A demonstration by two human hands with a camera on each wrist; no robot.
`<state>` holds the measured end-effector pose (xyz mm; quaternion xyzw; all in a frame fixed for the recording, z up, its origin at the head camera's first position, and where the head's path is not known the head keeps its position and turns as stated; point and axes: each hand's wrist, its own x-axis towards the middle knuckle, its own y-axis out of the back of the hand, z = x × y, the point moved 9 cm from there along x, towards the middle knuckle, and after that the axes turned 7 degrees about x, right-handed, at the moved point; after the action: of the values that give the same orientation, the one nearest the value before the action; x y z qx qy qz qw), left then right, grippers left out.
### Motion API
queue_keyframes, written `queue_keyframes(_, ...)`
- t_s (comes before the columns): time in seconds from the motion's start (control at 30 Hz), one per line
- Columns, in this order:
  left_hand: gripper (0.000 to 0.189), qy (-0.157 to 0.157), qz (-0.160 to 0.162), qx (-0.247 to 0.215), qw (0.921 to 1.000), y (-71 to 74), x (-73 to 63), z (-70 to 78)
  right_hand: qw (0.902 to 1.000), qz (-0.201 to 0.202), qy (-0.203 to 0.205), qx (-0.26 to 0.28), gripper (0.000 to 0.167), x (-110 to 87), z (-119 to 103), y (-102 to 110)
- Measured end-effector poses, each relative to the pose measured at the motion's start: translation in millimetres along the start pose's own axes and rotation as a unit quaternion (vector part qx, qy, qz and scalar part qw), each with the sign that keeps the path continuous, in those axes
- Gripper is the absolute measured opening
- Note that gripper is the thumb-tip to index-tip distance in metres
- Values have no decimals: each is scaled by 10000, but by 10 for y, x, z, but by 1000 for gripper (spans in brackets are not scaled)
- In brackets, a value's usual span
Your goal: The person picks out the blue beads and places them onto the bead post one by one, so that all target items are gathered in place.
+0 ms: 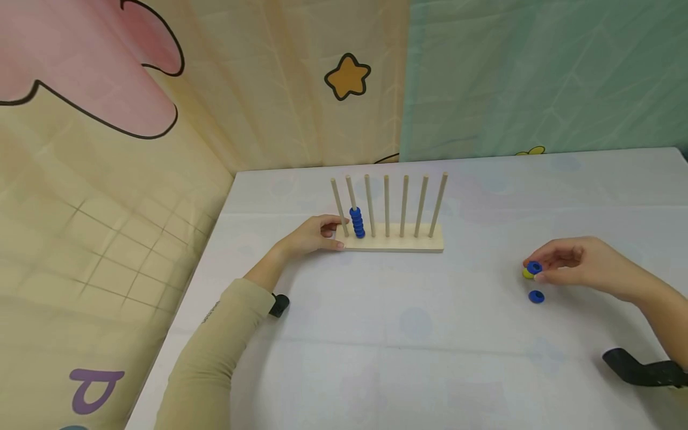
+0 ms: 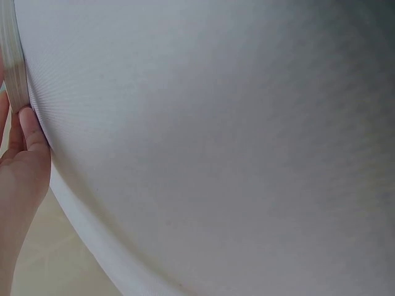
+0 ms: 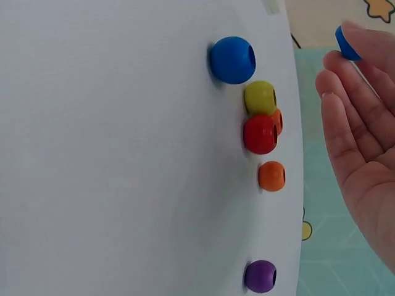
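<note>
A wooden peg stand with several upright pegs stands on the table. Several blue beads are stacked on its second peg from the left. My left hand grips the left end of the base, thumb in front and fingers behind; the left wrist view shows the fingers at the wooden edge. Off to the right, my right hand pinches a blue bead between thumb and fingertips, raised off the table. Another blue bead lies below it, and a yellow bead shows partly behind the held one.
In the right wrist view, a red bead, an orange bead and a purple bead lie on the white-covered table. A second orange bead is partly hidden. A printed curtain hangs behind the table's far edge.
</note>
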<state>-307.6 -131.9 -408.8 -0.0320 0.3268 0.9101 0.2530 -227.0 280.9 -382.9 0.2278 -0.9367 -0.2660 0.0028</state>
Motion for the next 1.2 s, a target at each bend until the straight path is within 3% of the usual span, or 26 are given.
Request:
queue_keyframes(0.2,61,-22,-4,49,10000,-2,-2,2,9993,-124,86,343,22,126,-203,-62)
queue_keyframes(0.47,60,-102,-11,50,9999,1,-10,10,9990,-149,52,416,22,355,-445,-149)
queue_keyframes(0.87,59,-135,-27,74,9999,0,-17,21,9975,-18,572,412,25,622,-1016,-165)
queue_keyframes(1.2,59,-130,-55,65,9999,-7,-3,7,9936,-166,946,599,25,748,-1429,-187)
